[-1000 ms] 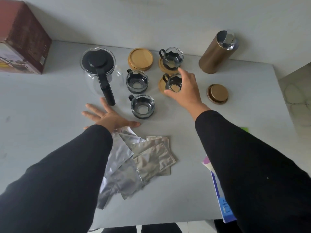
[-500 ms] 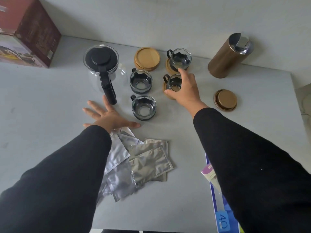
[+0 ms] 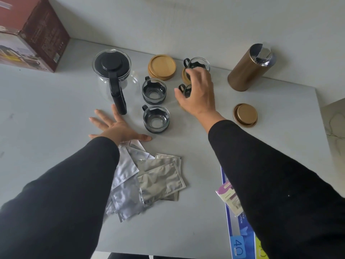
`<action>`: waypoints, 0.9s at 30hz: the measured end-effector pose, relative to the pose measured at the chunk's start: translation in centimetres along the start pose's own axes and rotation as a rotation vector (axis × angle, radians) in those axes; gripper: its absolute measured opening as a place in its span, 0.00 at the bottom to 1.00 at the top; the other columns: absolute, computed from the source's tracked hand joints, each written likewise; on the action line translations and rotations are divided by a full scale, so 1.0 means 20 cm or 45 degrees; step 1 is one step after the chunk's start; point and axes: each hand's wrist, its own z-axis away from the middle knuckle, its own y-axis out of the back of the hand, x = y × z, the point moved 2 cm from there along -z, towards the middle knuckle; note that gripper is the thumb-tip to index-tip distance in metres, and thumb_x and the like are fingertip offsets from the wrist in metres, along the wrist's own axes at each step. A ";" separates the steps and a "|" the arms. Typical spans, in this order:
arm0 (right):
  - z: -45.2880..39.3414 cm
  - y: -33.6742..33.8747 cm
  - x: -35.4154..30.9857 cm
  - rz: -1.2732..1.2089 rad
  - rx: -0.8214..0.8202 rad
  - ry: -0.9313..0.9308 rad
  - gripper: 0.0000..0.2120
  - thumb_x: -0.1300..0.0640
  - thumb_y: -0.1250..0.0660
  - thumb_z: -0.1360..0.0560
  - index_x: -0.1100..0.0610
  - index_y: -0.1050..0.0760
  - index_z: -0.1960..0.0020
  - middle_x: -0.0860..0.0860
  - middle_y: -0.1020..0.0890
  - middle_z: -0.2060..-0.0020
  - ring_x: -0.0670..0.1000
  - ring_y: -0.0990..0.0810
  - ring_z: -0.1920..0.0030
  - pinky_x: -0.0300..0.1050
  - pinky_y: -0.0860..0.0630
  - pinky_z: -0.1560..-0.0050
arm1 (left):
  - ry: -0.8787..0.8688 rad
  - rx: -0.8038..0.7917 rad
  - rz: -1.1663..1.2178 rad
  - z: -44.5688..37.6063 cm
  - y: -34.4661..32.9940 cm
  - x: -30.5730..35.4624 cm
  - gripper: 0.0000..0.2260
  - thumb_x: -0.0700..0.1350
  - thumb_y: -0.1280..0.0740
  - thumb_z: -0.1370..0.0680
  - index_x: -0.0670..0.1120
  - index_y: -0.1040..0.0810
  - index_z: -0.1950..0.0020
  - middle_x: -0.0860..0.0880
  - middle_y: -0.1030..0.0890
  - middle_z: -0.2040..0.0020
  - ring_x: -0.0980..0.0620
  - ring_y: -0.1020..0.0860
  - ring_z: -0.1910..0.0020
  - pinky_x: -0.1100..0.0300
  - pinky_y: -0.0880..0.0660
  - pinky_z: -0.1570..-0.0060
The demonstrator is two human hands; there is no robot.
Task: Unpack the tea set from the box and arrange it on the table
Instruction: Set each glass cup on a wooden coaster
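Note:
A glass teapot (image 3: 112, 71) with a black lid and handle stands at the back left of the grey table (image 3: 46, 118). Two glass cups (image 3: 154, 89) (image 3: 156, 118) stand beside it. A third cup (image 3: 198, 63) sits on a wooden coaster at the back. A fourth cup (image 3: 184, 90) is partly hidden under my right hand (image 3: 197, 94), which hovers over it with fingers spread and loosely curved. My left hand (image 3: 119, 128) lies flat on the table near the teapot handle. A stack of wooden coasters (image 3: 162, 67) sits behind the cups.
The dark red box (image 3: 31, 34) stands at the back left corner. A gold canister (image 3: 250, 68) stands open at the back right, its lid (image 3: 245, 114) on the table. Several foil sachets (image 3: 155, 176) lie between my arms. A blue folder (image 3: 240, 240) overhangs the near right edge.
My right hand has loosened from the cup it held on its coaster and risen slightly, fingers spreading. My left hand stays flat on the table.

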 end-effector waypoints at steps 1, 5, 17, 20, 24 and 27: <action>-0.02 -0.01 -0.05 -0.031 -0.038 0.043 0.28 0.46 0.32 0.33 0.64 0.26 0.41 0.60 0.24 0.46 0.60 0.25 0.45 0.51 0.25 0.45 | -0.005 0.002 0.001 0.00 0.00 0.00 0.75 0.74 0.26 0.57 0.57 0.78 0.30 0.41 0.80 0.31 0.35 0.77 0.32 0.28 0.59 0.33; -0.07 -0.12 -0.22 -0.047 -0.455 -0.063 0.38 0.42 0.30 0.31 0.59 0.39 0.29 0.59 0.31 0.38 0.57 0.32 0.36 0.48 0.32 0.38 | -0.017 0.000 0.009 0.02 0.00 0.00 0.74 0.73 0.25 0.55 0.57 0.78 0.30 0.40 0.81 0.32 0.35 0.78 0.33 0.27 0.59 0.34; -0.09 -0.35 -0.37 0.152 -0.669 -0.420 0.37 0.44 0.28 0.31 0.61 0.39 0.31 0.59 0.32 0.36 0.59 0.31 0.36 0.48 0.29 0.44 | -0.073 -0.015 0.029 0.05 0.02 0.00 0.72 0.70 0.24 0.49 0.54 0.77 0.29 0.38 0.80 0.32 0.34 0.77 0.33 0.25 0.59 0.37; -0.11 -0.31 -0.38 0.119 -0.596 -0.427 0.36 0.45 0.27 0.32 0.61 0.38 0.32 0.59 0.32 0.36 0.59 0.31 0.36 0.48 0.29 0.43 | -0.074 -0.013 0.033 0.04 0.03 -0.01 0.72 0.69 0.23 0.49 0.54 0.77 0.29 0.38 0.80 0.32 0.34 0.77 0.33 0.25 0.60 0.38; -0.12 -0.15 -0.37 0.056 -0.396 -0.418 0.37 0.45 0.26 0.34 0.61 0.36 0.33 0.58 0.31 0.38 0.58 0.32 0.37 0.46 0.31 0.41 | -0.080 0.000 0.019 0.04 0.04 -0.02 0.72 0.70 0.24 0.50 0.54 0.78 0.29 0.38 0.79 0.31 0.33 0.77 0.32 0.24 0.60 0.37; -0.05 -0.01 -0.32 0.009 -0.245 -0.435 0.39 0.45 0.25 0.36 0.60 0.35 0.32 0.57 0.29 0.39 0.57 0.31 0.37 0.46 0.31 0.40 | -0.088 0.018 0.017 0.06 0.04 -0.03 0.72 0.71 0.25 0.51 0.54 0.77 0.29 0.38 0.78 0.30 0.33 0.75 0.32 0.26 0.60 0.35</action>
